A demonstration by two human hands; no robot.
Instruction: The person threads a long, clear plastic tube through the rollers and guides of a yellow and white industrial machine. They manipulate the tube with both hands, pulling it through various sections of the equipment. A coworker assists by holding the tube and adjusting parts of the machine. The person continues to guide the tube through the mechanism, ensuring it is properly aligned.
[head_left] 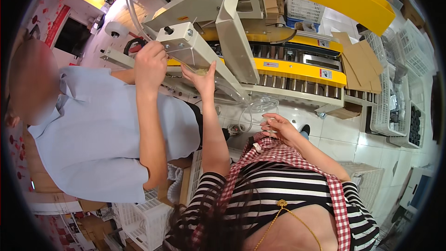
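My left hand [202, 81] is raised, palm up, under the end of a cream machine beam [179, 37]. Its fingers and thumb curl around something clear and yellowish [200, 71] that I cannot make out. Just left of it, a co-worker's closed hand [151, 60] touches the side of the beam's end; what it grips is hidden. My right hand [281, 128] is held low in front of my red-checked apron [278, 148], fingers bent and apart, with no held thing plainly visible. Beyond its fingertips appears a coil of clear tubing [265, 103].
A roller conveyor with yellow rails [297, 72] runs to the right, flat cardboard [360, 62] at its end. White plastic crates [381, 97] line the right side. The co-worker in a light blue shirt [111, 135] stands close on my left, above another white crate [144, 214].
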